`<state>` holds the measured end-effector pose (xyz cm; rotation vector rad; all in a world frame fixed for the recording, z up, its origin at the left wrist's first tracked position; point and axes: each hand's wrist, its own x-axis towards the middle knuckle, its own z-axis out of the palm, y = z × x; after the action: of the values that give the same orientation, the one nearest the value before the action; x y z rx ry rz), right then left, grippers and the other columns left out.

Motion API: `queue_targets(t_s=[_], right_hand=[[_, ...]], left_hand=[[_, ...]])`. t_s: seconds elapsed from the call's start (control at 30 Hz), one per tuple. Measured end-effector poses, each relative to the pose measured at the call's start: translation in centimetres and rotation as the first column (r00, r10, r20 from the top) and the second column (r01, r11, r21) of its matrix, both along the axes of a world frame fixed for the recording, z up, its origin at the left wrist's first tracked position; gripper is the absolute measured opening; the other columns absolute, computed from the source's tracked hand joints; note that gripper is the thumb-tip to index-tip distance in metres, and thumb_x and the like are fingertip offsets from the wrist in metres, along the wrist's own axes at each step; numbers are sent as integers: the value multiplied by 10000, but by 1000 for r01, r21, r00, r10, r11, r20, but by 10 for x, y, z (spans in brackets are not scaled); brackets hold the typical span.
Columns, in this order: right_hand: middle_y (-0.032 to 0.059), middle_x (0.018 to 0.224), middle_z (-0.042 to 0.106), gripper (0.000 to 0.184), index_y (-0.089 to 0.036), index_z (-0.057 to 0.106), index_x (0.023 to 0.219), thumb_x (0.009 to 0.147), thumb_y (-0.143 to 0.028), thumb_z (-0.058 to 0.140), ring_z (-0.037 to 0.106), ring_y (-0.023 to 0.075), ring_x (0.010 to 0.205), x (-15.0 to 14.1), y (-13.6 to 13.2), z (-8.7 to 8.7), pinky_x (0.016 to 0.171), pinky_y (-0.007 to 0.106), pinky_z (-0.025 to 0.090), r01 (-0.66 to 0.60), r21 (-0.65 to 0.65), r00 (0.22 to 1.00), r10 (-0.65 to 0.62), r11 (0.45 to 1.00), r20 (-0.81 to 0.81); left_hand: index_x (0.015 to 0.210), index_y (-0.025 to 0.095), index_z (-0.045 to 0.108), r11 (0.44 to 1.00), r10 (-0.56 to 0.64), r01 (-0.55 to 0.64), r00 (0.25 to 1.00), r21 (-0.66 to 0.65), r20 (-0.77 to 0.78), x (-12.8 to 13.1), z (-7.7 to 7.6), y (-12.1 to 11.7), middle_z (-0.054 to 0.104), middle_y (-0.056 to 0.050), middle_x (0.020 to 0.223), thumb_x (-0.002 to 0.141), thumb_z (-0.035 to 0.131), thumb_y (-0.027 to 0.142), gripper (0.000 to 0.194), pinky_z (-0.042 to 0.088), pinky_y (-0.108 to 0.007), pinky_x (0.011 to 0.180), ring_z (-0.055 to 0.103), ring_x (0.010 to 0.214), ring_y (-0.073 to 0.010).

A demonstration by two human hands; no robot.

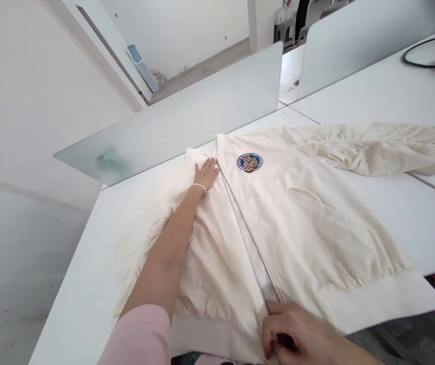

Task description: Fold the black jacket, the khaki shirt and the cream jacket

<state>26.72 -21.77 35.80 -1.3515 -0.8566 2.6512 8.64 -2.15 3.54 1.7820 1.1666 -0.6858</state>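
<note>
A cream jacket (297,223) lies spread on the white table, its front zipper undone so the two edges stand slightly apart. On its chest sits a round blue patch (250,162) with a brown animal figure. My left hand (207,173), with a beaded bracelet at the wrist, rests flat near the collar beside the zipper edge, fingers stretched out. Down at the hem, my right hand (293,332) has its fingers curled in a pinch on the lower front edge of the jacket by the zipper. The zipper's bottom end is hidden by that hand.
A frosted divider (187,121) runs along the back of the white table (76,243), and a second divider (369,45) stands to its right. A black cable (411,63) lies at the far right. One sleeve (377,147) reaches over a table seam.
</note>
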Motion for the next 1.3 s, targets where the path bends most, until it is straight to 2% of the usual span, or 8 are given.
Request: queue_targets(t_s=[0.17,0.37,0.53,0.7,0.8,0.9,1.17,1.3], right_hand=[[-15,838,634,350,-194,693,843,669,35,494,598,114,786,11,0,6,670,173,403,88,32,996,-89,996,8],[20,775,622,228,-182,689,870,778,-88,502,591,134,706,16,8,14,577,199,407,165,-9,982,-164,986,98],[35,788,651,190,-197,689,986,893,-325,584,622,157,632,25,13,18,530,233,472,234,-70,951,-213,970,223],[73,799,675,324,-159,672,1058,896,-440,657,665,180,695,112,39,-23,649,292,547,294,159,811,-335,942,480],[140,982,680,325,-67,642,1108,943,-342,595,661,172,915,168,62,-60,861,294,502,333,245,621,-407,911,670],[230,1199,594,364,18,577,1189,943,-250,580,599,219,1108,206,74,-90,916,311,450,518,223,433,-479,826,764],[322,1267,509,380,71,378,1345,1052,-168,351,645,201,1077,256,63,-122,884,250,523,927,145,119,-640,344,759],[268,1334,471,417,4,332,1418,1038,-159,281,649,171,1066,269,54,-125,896,234,558,913,263,-8,-631,311,775]], left_hand=[[1491,169,345,998,-2,5,999,63,-39,8,19,-1,263,-141,1594,990,259,288,522,37,-635,1216,226,1495,-264],[1547,229,209,993,86,-79,993,-86,80,13,65,-11,151,-107,1632,1005,243,418,575,95,-622,1216,152,1518,-239],[1532,239,292,996,-52,58,995,-61,90,15,71,-40,156,-72,1633,1000,290,445,570,87,-625,1220,116,1526,-249],[1529,231,307,999,-50,51,995,-10,87,14,63,-50,181,-65,1626,1000,276,466,580,148,-628,1214,139,1522,-249],[1527,243,315,999,-48,49,994,-5,99,14,65,-48,195,-65,1622,998,287,465,574,158,-631,1211,155,1518,-256],[1521,250,327,1000,-30,31,994,-4,101,13,67,-49,205,-64,1620,1000,287,454,561,161,-627,1213,164,1517,-255],[1506,208,348,999,-32,32,995,5,92,15,69,-50,216,-50,1617,1006,263,448,561,188,-626,1210,176,1512,-248],[1505,196,347,1000,-30,30,996,7,90,15,69,-51,223,-55,1615,1008,252,448,565,195,-617,1213,180,1511,-245]])
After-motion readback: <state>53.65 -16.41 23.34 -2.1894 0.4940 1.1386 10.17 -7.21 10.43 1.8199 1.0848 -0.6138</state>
